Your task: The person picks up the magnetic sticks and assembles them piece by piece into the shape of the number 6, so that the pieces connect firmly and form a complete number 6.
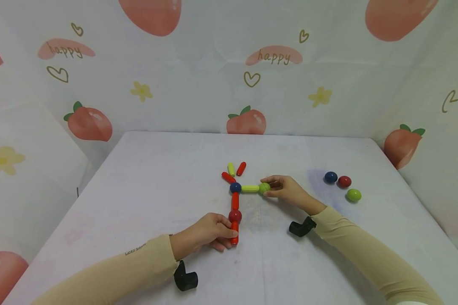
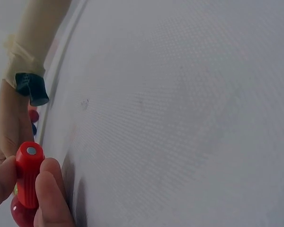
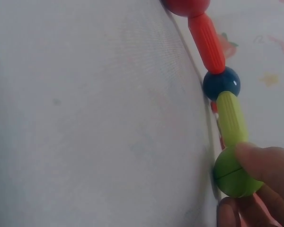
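Note:
A chain of magnetic rods and balls lies at the table's middle in the head view. My left hand [image 1: 210, 231] pinches its near red rod [image 1: 234, 233], whose round metal end shows in the left wrist view. That rod joins a red ball [image 1: 235, 215]; another red rod [image 1: 235, 201] runs on to a blue ball [image 1: 235, 187]. From there a yellow-green rod [image 1: 250, 189] leads right to a green ball [image 3: 236, 172]. My right hand [image 1: 290, 192] holds this green ball between thumb and fingers.
Beyond the blue ball lie a yellow-green rod [image 1: 231, 169] and two red rods, one [image 1: 241, 168] farther off and one [image 1: 228, 177] close to the ball. At right sit a blue ball [image 1: 330, 177], a red ball [image 1: 344, 181] and a green ball [image 1: 353, 195].

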Available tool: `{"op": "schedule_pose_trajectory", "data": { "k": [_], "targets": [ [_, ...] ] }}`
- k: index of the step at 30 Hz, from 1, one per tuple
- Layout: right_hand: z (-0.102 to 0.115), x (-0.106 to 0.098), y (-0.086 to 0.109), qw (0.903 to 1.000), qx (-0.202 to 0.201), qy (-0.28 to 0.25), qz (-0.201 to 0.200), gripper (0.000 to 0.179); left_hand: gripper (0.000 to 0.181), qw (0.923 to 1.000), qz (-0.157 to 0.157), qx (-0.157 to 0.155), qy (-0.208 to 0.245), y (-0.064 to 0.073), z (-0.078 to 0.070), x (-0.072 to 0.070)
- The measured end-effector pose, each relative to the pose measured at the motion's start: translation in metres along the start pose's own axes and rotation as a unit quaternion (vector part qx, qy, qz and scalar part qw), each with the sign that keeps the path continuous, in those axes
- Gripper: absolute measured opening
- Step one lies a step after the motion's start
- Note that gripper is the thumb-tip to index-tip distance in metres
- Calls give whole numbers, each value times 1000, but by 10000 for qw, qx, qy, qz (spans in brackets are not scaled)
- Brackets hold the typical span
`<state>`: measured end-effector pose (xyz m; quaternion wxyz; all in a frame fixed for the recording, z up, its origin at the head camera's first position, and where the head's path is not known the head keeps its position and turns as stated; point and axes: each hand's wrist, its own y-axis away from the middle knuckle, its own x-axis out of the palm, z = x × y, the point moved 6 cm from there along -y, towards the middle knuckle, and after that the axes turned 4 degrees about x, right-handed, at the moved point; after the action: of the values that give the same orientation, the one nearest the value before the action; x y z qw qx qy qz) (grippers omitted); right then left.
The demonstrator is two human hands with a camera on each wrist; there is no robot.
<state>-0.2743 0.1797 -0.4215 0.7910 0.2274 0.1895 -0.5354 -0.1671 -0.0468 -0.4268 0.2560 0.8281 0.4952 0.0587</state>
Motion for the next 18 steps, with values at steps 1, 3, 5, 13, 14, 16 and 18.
{"op": "schedule_pose_trajectory", "data": {
  "k": [1,3,5,13,14,16,18],
  "targets": [
    [0,0,0,10000,8,-17,1,44,27,10000,-2,0,5,0,0,0],
    [1,1,1,10000,-11,-21,5,44,27,10000,-16,-3,1,-1,1,0],
    [1,1,1,10000,-19,-45,7,44,27,10000,-40,-13,-17,-1,1,0],
    [1,1,2,9998,-16,-178,54,44,28,9999,-87,-56,-86,-2,2,0],
    [1,0,1,9998,-9,-190,57,44,28,9999,-90,-59,-93,-2,2,0],
    [1,0,1,9998,-14,-191,73,44,28,9999,-102,-70,-103,-2,2,1],
    [0,0,1,9998,-15,-191,76,44,27,9998,-119,-86,-93,-3,2,1]
  ]
}}
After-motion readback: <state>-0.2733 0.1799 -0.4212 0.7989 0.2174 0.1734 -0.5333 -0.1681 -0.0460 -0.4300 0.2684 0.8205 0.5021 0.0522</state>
